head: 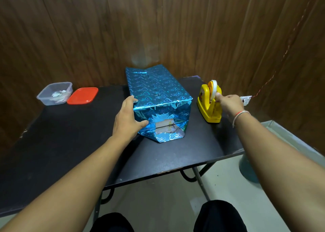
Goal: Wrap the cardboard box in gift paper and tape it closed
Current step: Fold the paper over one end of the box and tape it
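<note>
Sitting mid-table (73, 143), the cardboard box (165, 124) wears shiny blue gift paper (154, 89) on its top and sides, though the near end gapes and bare card shows through. Against the box's left near corner the left hand (127, 120) lies spread, fingers on the top edge and thumb on the near face. Right of the box stands a yellow tape dispenser (209, 105); the right hand (229, 104) pinches the tape at its roll. Far left of the box sit a clear tub (54, 93) and a red lid (82, 95), side by side.
</note>
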